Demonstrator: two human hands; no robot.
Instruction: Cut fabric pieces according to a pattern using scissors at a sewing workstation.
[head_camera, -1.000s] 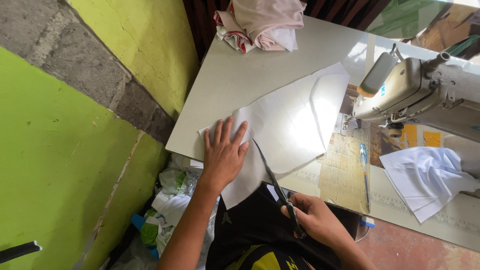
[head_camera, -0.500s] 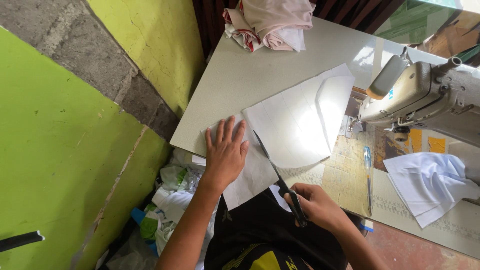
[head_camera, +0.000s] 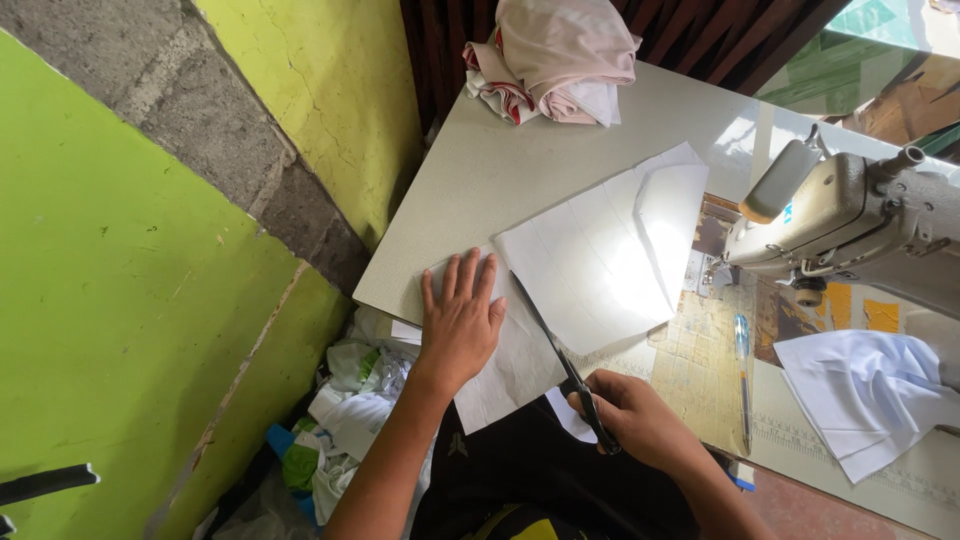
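Compared with a moment ago, the scissors (head_camera: 560, 350) are lying further into the white fabric (head_camera: 600, 265), their blades now reaching up along the cut line beside the left hand (head_camera: 460, 322). At far left, a green and grey wall (head_camera: 150, 250) is running down toward a heap of scraps (head_camera: 345, 410) on the floor. Next, the left hand is pressing flat, fingers spread, on the near strip of fabric at the edge of the table (head_camera: 500, 160). The right hand (head_camera: 635, 420) is gripping the scissor handles, fingers closed through them. Further right, a blue pen (head_camera: 742, 360) is lying near a sewing machine (head_camera: 840, 220), with folded white cloth (head_camera: 865, 395) beyond.
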